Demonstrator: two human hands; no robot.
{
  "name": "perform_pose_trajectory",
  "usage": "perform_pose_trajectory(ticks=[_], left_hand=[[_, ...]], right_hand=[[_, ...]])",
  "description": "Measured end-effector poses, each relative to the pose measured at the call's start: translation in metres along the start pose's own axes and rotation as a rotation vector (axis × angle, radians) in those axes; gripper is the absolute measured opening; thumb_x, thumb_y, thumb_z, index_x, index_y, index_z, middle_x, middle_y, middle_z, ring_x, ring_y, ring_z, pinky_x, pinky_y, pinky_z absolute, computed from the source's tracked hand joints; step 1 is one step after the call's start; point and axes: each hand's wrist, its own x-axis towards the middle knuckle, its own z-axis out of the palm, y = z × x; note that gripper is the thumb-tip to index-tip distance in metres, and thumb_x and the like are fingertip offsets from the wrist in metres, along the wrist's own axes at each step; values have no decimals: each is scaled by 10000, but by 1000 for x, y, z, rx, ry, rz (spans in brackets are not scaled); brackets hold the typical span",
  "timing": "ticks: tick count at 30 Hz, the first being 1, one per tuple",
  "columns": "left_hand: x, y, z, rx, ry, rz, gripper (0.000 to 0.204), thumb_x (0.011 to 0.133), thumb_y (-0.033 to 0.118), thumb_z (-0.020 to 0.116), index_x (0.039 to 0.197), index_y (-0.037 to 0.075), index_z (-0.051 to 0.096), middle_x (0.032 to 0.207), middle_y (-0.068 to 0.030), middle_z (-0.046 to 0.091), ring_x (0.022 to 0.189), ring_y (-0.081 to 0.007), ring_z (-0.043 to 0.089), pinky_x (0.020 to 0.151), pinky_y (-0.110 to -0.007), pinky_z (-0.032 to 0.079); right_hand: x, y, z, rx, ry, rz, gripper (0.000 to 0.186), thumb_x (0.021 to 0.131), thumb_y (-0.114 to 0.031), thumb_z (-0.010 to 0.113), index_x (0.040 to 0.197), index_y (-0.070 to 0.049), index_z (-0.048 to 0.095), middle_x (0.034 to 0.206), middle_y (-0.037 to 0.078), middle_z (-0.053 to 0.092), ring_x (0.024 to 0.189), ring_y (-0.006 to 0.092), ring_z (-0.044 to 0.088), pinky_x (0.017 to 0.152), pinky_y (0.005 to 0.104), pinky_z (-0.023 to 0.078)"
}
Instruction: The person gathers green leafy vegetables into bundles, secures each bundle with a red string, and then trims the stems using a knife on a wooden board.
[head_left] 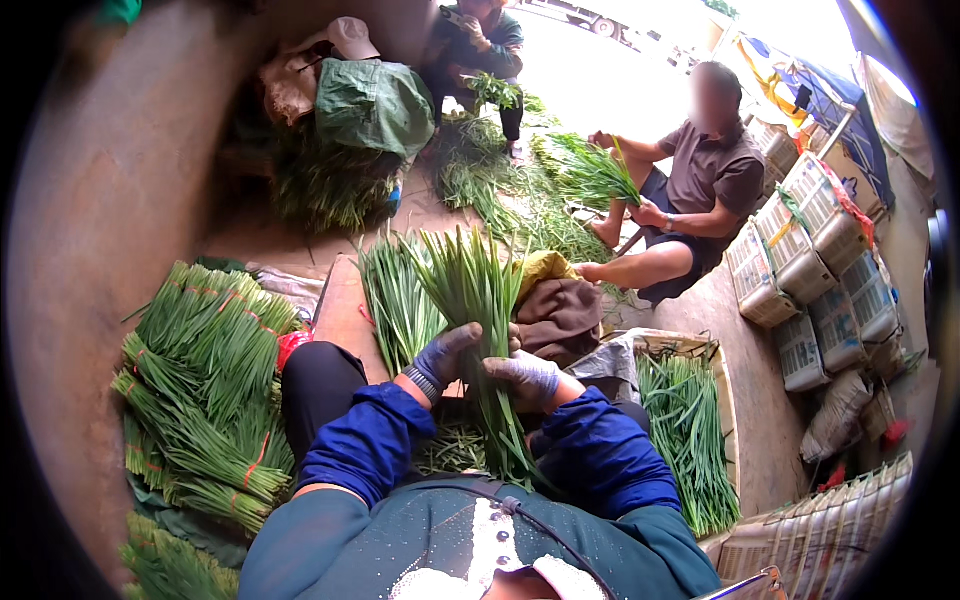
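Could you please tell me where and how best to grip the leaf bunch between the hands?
I'd take the bunch around its middle, from both sides, as the left hand and right hand do: it looks slimmer there, its length runs between the hands, and its tips fan wider beyond.

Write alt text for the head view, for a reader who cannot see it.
The wearer's gloved left hand and right hand hold a bunch of long green leaves. Tied bundles lie piled at left; a crate of similar leaves stands at right. Beyond, a person holds more greens; a second person is farther off.
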Motion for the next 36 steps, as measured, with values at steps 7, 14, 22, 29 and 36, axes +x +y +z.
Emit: perform_pose_trajectory(ticks=[7,14,22,29,36], left_hand=[[-11,26,-30,-11,202,-29,691,834,442,726,1294,-47,562,1206,-142,652,1162,-338,629,869,-467,574],[-25,27,-67,137,270,-167,621,807,343,779,1253,-45,590,1169,-150,667,1043,-327,683,852,-461,585],[-32,7,-71,500,397,-103,621,705,225,822,1236,-10,604,1057,-142,706,902,-275,707,795,-416,595],[-44,-1,-61,31,352,-267,626,686,301,842,1177,-15,617,986,-143,699,834,-286,705,757,-405,602],[-48,-6,-67,45,329,-308,600,705,447,802,1067,-13,672,960,-102,665,848,-273,685,784,-390,570]], right_hand=[[-3,-65,-43,-443,172,-160,555,921,-389,665,1302,2,567,1085,64,658,976,165,623,882,292,498],[39,-61,-58,-664,768,-1002,338,831,-164,775,1110,-30,639,1140,110,626,1059,221,600,923,338,473],[56,-53,-62,-1195,795,-813,258,770,-278,754,763,-32,677,1220,159,629,1178,378,524,1023,458,405],[34,-58,-75,-1085,739,-798,195,815,-194,740,746,-20,684,1126,161,672,1097,348,574,979,422,436],[-30,-90,-98,-1921,1004,-141,140,858,-193,681,849,-56,706,915,168,690,870,320,663,819,449,520]])
